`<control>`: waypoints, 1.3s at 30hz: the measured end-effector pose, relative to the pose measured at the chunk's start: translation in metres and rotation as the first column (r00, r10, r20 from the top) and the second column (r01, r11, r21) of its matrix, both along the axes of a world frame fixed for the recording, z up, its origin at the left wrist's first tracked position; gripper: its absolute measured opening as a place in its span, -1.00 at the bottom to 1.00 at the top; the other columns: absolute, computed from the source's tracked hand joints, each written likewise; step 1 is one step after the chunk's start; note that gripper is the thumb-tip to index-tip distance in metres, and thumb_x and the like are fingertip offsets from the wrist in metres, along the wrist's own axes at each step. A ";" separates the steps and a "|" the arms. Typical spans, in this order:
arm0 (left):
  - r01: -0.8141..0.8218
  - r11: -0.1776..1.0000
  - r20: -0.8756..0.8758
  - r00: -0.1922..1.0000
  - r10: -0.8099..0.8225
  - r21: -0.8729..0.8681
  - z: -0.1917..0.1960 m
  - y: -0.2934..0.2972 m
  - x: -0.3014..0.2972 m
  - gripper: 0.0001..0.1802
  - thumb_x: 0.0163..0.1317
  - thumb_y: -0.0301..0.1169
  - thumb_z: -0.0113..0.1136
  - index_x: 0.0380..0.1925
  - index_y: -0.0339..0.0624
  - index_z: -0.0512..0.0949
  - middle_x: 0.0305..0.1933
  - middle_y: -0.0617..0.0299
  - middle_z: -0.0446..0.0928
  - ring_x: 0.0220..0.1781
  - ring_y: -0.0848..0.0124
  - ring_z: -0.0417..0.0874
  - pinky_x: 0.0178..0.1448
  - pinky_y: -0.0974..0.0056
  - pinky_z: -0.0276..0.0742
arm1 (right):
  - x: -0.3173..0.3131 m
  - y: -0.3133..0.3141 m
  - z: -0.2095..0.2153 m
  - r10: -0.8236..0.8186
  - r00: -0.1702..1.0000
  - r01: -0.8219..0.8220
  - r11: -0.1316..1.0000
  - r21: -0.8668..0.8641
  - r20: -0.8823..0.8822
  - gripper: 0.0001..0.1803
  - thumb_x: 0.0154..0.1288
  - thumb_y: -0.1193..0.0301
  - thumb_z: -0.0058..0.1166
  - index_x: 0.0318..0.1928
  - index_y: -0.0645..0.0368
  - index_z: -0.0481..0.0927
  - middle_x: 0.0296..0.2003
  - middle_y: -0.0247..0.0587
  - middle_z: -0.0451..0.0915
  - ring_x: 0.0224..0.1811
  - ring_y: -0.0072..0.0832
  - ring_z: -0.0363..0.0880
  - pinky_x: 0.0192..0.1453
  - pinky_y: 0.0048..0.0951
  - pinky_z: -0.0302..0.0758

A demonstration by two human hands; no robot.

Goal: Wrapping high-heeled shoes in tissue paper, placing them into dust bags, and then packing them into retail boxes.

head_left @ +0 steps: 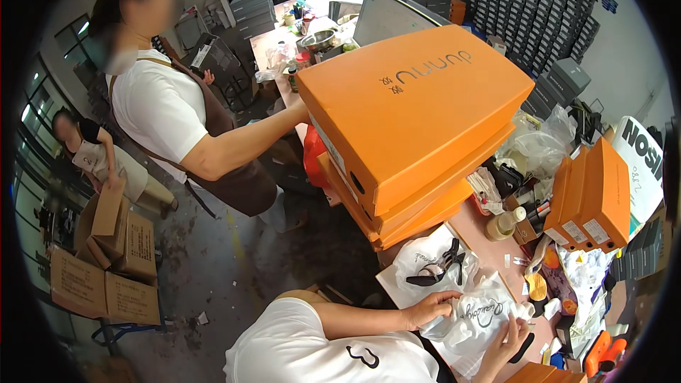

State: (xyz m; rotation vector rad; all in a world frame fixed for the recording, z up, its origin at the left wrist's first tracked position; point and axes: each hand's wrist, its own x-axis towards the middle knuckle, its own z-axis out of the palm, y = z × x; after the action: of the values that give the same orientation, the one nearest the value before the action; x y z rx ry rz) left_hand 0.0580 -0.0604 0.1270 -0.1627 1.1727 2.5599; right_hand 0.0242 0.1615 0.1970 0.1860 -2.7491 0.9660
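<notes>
My left hand [430, 310] pinches the edge of a crumpled white wrapping sheet [477, 318] with dark script on it. On its other side, my right hand [505, 342] has its fingers closed on the same sheet. Whatever the sheet may cover is hidden. Just beyond my left hand, a black strappy sandal [450, 261] lies on another white wrapping [415, 259]. A dark, rounded object [523, 348], perhaps part of a shoe, shows beside my right hand.
A stack of orange shoeboxes [418, 113] rises beyond my hands, a co-worker's arm [248, 143] reaching to it. More orange boxes [592, 195], a glue bottle [505, 223] and orange-handled scissors [603, 354] crowd the table's right. Open cartons [113, 255] stand on the floor at left.
</notes>
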 end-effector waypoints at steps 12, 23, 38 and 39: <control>0.001 0.990 0.227 0.973 -0.033 0.140 -0.006 -0.031 -0.002 -0.44 0.03 -0.51 -0.06 0.13 -0.19 0.44 -0.16 0.36 0.54 -0.18 0.60 0.53 -0.04 0.48 0.47 | 0.033 -0.008 -0.021 0.198 0.892 0.092 0.800 -0.593 0.406 -0.89 0.35 0.50 -0.08 -0.23 0.28 0.49 -0.29 -0.29 0.47 -0.52 -0.58 0.49 -0.65 -0.64 0.44; 0.293 0.955 0.063 0.953 -0.296 0.041 -0.021 -0.050 0.022 -0.41 -0.01 -0.46 0.00 0.14 -0.27 0.44 -0.20 0.38 0.51 -0.20 0.64 0.46 -0.01 0.51 0.37 | 0.007 -0.008 0.035 0.314 0.547 -0.308 0.937 -0.161 0.776 -0.61 0.27 0.59 0.04 0.11 0.48 0.44 -0.17 -0.15 0.55 -0.16 -0.45 0.50 -0.04 -0.50 0.46; 0.409 0.878 0.259 0.846 -0.467 0.248 -0.002 -0.065 0.033 -0.21 0.11 -0.31 0.13 0.38 -0.17 0.13 0.24 0.21 0.35 0.20 0.45 0.42 0.21 0.40 0.37 | 0.047 0.015 -0.027 0.188 0.537 0.446 0.764 -0.466 0.822 -0.58 0.26 0.54 -0.01 0.14 0.34 0.41 -0.07 -0.21 0.48 -0.05 -0.42 0.43 0.05 -0.42 0.42; 0.448 0.857 0.176 0.850 -0.496 0.254 0.000 -0.073 0.040 -0.10 0.17 -0.25 0.20 0.43 -0.16 -0.04 0.38 0.17 0.17 0.37 0.40 0.22 0.38 0.35 0.18 | 0.047 0.010 -0.022 0.124 0.552 0.486 0.755 -0.439 0.824 -0.62 0.29 0.53 -0.05 0.12 0.35 0.42 -0.06 -0.21 0.49 -0.05 -0.41 0.45 0.05 -0.42 0.43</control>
State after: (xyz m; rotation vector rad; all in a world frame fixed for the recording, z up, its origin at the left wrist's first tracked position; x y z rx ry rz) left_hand 0.0979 -0.1339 0.1268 -0.1072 0.7397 2.1285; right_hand 0.0714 0.1714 0.1753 -0.9298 -2.7592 2.3064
